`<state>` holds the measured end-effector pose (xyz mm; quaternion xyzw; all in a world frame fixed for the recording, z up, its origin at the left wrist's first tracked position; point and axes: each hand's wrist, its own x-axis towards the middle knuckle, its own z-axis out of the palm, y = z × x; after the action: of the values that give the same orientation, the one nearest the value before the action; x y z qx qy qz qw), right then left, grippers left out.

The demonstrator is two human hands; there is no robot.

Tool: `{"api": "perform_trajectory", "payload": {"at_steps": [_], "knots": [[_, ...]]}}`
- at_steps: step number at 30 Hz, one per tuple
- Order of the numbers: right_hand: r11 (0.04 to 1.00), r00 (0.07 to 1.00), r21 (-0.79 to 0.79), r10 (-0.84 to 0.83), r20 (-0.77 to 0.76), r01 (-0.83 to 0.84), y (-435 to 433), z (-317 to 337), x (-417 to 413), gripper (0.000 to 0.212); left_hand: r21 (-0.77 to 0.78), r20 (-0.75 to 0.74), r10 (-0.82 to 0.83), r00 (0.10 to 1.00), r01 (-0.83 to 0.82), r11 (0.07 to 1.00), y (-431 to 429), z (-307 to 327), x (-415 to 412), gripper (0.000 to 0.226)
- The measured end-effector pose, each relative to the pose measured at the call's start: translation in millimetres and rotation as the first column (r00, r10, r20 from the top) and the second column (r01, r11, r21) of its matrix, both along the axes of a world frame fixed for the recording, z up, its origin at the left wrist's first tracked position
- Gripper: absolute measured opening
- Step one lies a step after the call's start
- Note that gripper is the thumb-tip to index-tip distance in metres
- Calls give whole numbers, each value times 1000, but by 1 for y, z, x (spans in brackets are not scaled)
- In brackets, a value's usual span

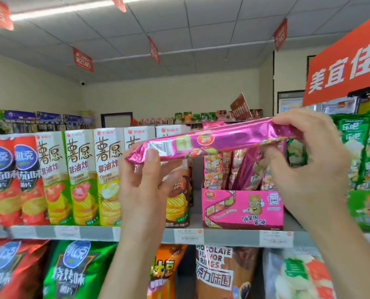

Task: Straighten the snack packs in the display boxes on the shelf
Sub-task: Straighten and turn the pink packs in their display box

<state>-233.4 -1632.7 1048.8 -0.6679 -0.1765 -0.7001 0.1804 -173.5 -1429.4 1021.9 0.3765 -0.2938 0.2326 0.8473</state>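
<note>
Left hand [145, 180] and right hand [309, 160] each pinch one end of the long shiny pink foil snack pack [212, 140], held level at twelve o'clock above the pink cardboard display box [242, 209]. Lowered sideways, it may knock the leaning packs [243, 169] inside.

Blurred price tags [188, 236] are unreadable; the red sign [348, 67] is cut off.

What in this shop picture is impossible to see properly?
All in the head view:
- Price labels: print too blurred to read.
- Pink display box: its contents are partly hidden by the pink pack and the right hand.
- Brown snack box: partly covered by the left hand.
- Green display box: cut off by the right edge.
</note>
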Motion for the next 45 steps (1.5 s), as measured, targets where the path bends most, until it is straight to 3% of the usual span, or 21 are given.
{"api": "perform_trajectory", "payload": {"at_steps": [5,7,9,13,17,20,25,29,35,39,42,45], "knots": [[977,965,75,209,-159,-199,4,-36,-15,31,-48,-28,-19,999,17,999,-5,-10,-4,14],[923,896,226,365,-252,-313,4,-53,-20,25,-36,-34,-8,999,7,999,-5,-13,-4,7],[874,834,368,442,-330,-318,3,-67,-23,25,-14,-25,-14,1000,14,1000,-6,-16,-5,5],[827,705,463,533,-468,-318,0,-83,-31,41,26,18,-87,996,87,996,-10,-20,-6,19],[855,645,442,503,-576,-271,-1,-94,-40,42,32,37,-206,978,205,978,-13,-26,-10,37],[915,628,346,396,-670,-207,9,-93,-46,42,103,45,-197,979,191,976,-18,-35,-14,40],[912,662,328,407,-630,-248,44,-81,-38,48,270,125,-151,981,113,956,-38,-55,-30,42],[924,723,315,367,-585,-215,60,-85,-32,37,248,83,-170,982,145,958,-44,-61,-36,36],[958,753,271,245,-610,-91,66,-99,-26,43,208,3,-96,995,93,974,-48,-70,-37,27],[917,668,354,381,-639,-184,62,-104,-28,41,203,14,-19,1000,16,979,-49,-71,-37,28],[929,587,325,364,-723,-175,57,-113,-33,46,131,20,22,1000,-24,991,-45,-61,-31,25],[937,598,319,336,-728,-139,60,-123,-35,52,144,12,35,999,-36,989,-44,-55,-27,28]]}}
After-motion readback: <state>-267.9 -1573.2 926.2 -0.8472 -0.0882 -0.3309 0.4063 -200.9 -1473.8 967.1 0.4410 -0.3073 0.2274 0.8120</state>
